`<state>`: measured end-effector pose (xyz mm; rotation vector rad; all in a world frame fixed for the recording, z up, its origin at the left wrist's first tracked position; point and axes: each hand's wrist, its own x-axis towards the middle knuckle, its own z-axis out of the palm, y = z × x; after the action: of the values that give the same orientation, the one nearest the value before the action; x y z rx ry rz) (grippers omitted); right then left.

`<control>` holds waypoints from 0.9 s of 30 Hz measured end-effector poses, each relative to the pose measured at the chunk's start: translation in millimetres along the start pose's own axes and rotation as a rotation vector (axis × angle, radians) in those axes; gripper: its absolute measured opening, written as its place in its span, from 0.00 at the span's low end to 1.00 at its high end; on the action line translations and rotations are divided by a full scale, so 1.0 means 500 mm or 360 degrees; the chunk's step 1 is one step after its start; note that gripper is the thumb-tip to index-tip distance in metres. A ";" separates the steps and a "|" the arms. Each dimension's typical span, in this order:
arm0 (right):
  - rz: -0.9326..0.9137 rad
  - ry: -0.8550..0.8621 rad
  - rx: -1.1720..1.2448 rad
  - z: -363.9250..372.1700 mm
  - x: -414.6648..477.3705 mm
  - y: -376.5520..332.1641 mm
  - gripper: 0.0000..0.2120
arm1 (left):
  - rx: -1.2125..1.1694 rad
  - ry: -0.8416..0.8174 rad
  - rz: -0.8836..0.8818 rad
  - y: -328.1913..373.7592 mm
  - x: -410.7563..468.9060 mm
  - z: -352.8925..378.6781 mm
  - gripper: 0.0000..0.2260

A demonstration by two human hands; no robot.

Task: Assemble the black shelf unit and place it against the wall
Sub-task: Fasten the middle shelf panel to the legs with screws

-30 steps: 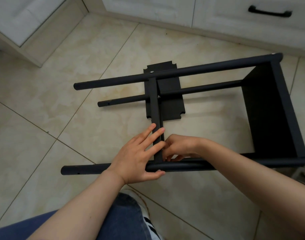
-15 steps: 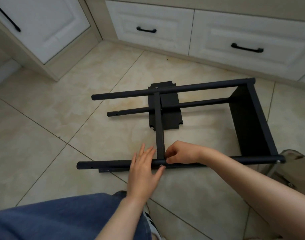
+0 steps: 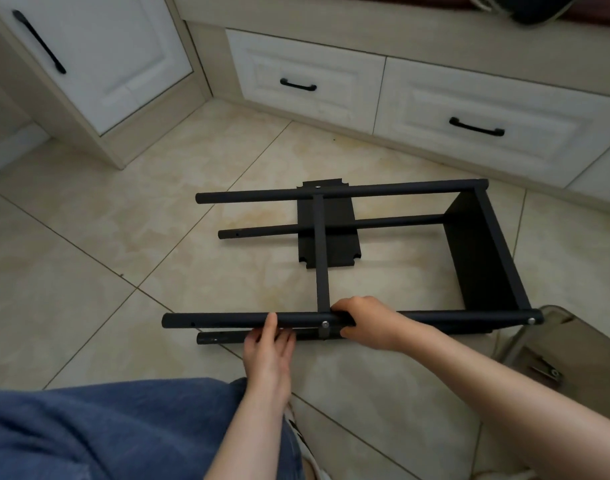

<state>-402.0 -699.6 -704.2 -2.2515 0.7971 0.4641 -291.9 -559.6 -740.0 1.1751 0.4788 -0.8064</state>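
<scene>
The black shelf unit [image 3: 476, 251] lies on its side on the tiled floor [image 3: 123, 237], in front of white drawers [image 3: 307, 84]. Both hands are at its nearest upper tube [image 3: 220, 320].

The left hand [image 3: 267, 351] comes from below. Its thumb lies across the front of this tube, and its fingers [image 3: 286, 337] are curled in under it, above a second, lower tube [image 3: 220, 338], so the hand grips the upper one.

The right hand [image 3: 365, 325] holds the same tube. Its fingers [image 3: 345, 311] are bent over the top and the thumb closes from beneath.

Between the two hands a screw [image 3: 325, 324] sits in the tube. There a cross bar [image 3: 320, 258] meets it, just beside the right fingers, and runs away from them to the far tube [image 3: 400, 190]. Beyond the fingers, behind the cross bar, there is a flat black panel [image 3: 341, 244]. A leg in blue jeans [image 3: 106, 431] is near the left wrist.
</scene>
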 end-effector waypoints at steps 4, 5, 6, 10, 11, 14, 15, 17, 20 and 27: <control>-0.0019 0.0063 -0.0088 -0.003 -0.008 -0.003 0.18 | -0.0089 -0.0103 -0.0021 0.011 0.011 0.012 0.13; -0.0022 0.0100 -0.0123 -0.003 -0.010 -0.003 0.17 | -0.0066 -0.0118 -0.0004 0.010 0.009 0.013 0.14; -0.0024 0.0140 -0.0163 -0.005 -0.011 -0.002 0.17 | -0.0051 -0.0137 0.0016 0.012 0.005 0.015 0.15; -0.0027 0.0228 -0.0260 -0.024 -0.015 0.005 0.17 | -0.0044 -0.0207 0.0083 0.024 -0.006 0.032 0.21; -0.0028 0.0244 -0.0279 -0.032 -0.017 0.005 0.17 | -0.0037 -0.0222 0.0101 0.029 -0.009 0.040 0.21; 0.0017 0.0318 -0.0393 -0.059 -0.028 0.000 0.17 | 0.0009 -0.0276 0.0168 0.046 -0.022 0.072 0.19; 0.0052 0.0353 -0.0436 -0.069 -0.032 -0.001 0.17 | 0.0040 -0.0300 0.0192 0.054 -0.025 0.085 0.17; 0.0093 0.0427 -0.0465 -0.097 -0.041 -0.005 0.18 | 0.0108 -0.0350 0.0251 0.070 -0.035 0.114 0.12; 0.0064 0.0507 -0.0418 -0.163 -0.060 -0.016 0.14 | 0.0172 -0.0456 0.0328 0.098 -0.063 0.164 0.09; 0.0013 0.0573 -0.0242 -0.307 -0.120 -0.034 0.16 | 0.0311 -0.0712 0.0536 0.173 -0.127 0.270 0.09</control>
<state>-420.8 -774.7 -557.4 -2.5137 0.9784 0.1244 -275.5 -653.0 -596.2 1.1688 -0.1676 -0.8016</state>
